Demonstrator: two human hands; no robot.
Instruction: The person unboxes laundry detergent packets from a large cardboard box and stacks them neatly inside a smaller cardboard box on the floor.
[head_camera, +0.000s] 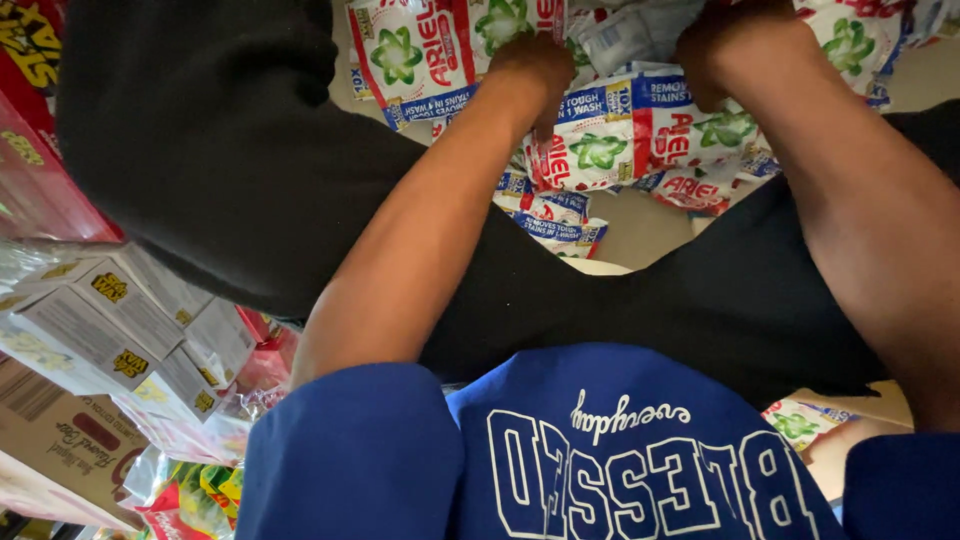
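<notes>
The floor (650, 225) is pale and smooth, and the person bends low over it in black trousers (230, 150) and a blue shirt (600, 450). A big pile of small soap packets (640, 130), white, red and blue, lies on the floor between the legs. The left hand (535, 70) rests on the pile, fingers curled down onto a packet. The right hand (745, 55) is bunched on more packets; I cannot tell what it pinches. The packets look light, soft and crinkly, maybe slippery, and joined in strips. It seems best to grab an edge or a whole strip. To the left, a stack of little white boxes (120, 330) in clear wrap sits close, above a brown carton (60, 440). They crowd that side.
</notes>
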